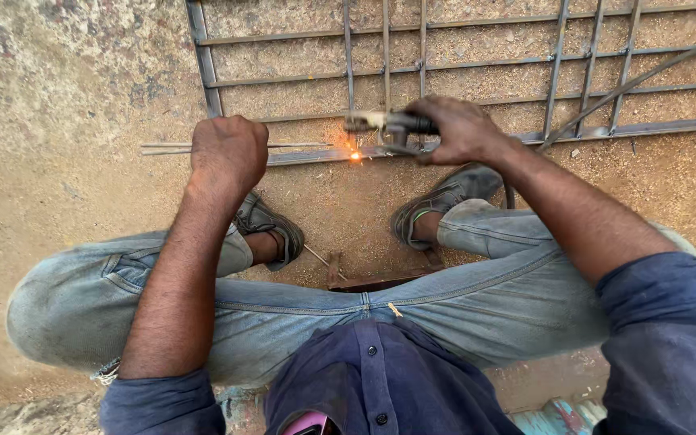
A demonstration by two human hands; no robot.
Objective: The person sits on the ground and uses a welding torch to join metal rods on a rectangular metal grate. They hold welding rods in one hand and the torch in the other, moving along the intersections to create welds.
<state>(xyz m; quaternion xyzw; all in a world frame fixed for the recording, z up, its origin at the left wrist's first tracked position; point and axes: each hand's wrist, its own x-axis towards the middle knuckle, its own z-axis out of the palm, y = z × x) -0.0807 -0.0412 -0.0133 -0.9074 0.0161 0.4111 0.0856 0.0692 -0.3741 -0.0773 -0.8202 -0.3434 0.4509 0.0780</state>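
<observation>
Welding in hand: electrode holder [388, 123] is clamped in right hand [459, 129] fingers; thin rods [292, 146] are gripped by closed left hand [227, 153]; spark [355, 156] is seen at gate frame [461, 145], twelve o'clock of feet; steady contact is judged necessary next.

Even, diffuse daylight; sharp focus at frame centre.
Soft shadows lie beneath the faded blue denim-clad legs [300, 310] at 6 o'clock. An orange welding spark [355, 155] glows just above centre without glare. Wide-angle distortion bends the grey metal bar grille [477, 56] toward 12 o'clock; corners slightly soft.
</observation>
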